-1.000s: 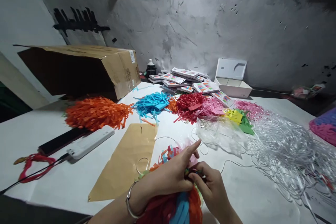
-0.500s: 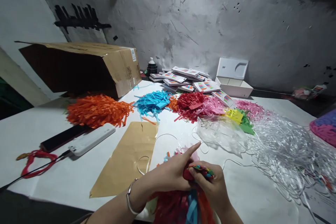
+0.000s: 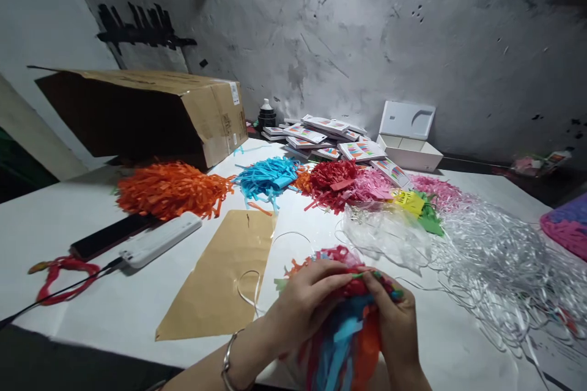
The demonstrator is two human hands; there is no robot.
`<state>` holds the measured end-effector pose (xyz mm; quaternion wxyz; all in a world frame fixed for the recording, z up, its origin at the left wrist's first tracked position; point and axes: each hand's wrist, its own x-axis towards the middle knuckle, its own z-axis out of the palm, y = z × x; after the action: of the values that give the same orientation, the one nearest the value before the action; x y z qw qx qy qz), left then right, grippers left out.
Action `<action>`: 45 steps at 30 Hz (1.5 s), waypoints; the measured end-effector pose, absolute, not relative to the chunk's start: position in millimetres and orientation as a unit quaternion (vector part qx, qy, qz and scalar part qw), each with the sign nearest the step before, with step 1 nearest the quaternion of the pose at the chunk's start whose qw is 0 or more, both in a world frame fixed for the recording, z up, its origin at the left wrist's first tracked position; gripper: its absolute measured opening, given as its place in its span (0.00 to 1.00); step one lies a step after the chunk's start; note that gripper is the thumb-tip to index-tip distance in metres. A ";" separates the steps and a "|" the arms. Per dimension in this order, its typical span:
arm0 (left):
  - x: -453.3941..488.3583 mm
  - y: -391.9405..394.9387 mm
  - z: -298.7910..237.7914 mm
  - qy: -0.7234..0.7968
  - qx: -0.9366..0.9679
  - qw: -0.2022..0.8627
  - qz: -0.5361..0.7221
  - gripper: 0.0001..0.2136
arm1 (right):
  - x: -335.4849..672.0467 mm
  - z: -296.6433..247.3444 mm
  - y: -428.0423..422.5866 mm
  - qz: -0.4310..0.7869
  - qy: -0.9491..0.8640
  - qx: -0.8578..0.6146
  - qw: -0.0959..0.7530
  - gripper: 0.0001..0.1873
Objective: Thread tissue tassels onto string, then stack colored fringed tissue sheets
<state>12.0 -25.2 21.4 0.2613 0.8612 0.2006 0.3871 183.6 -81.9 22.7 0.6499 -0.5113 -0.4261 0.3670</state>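
Note:
Both hands are at a multicoloured tissue paper tassel [image 3: 342, 333] near the front of the table. Its blue, orange and red strips hang down below the hands, and more fringe sticks out beyond them. My left hand [image 3: 307, 299], with a metal bangle on the wrist, is closed on the gathered part from the left. My right hand [image 3: 392, 311] pinches the bunched, twisted end, where green, red and blue bits show between thumb and fingers. Part of the grip is hidden behind the fingers.
Behind lie piles of orange fringe [image 3: 172, 189], blue fringe [image 3: 268, 177] and red fringe [image 3: 332, 183]. Silver tinsel [image 3: 509, 256] spreads on the right. A brown envelope [image 3: 220, 281], a white power strip [image 3: 160, 241] and a phone [image 3: 112, 237] lie left. A cardboard box [image 3: 213, 119] stands behind.
My left hand's raised index finger has come down onto the tassel. Both hands have shifted slightly right, and the tassel has turned, showing more blue strips and more fringe at the far side.

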 end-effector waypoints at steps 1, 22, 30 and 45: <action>8.9 -25.1 19.5 0.210 0.852 0.250 0.409 0.11 | 186.5 23.4 -81.7 0.387 -0.371 -0.514 0.670 0.15; -3.6 -33.0 45.5 0.228 0.919 0.206 0.246 0.11 | 187.8 19.8 -91.1 0.328 -0.315 -0.540 0.708 0.15; -35.8 -31.1 70.5 0.327 0.864 0.237 0.302 0.26 | 200.1 8.5 -84.3 0.130 -0.554 -0.549 0.612 0.10; 31.2 -47.9 5.4 0.226 0.718 0.575 0.320 0.39 | 168.5 28.4 -98.4 0.378 -0.397 -0.472 0.690 0.12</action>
<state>31.2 -47.9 5.4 0.5754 0.7178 0.2262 0.3202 168.5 -98.4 28.4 0.6903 -0.4723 -0.3968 0.3781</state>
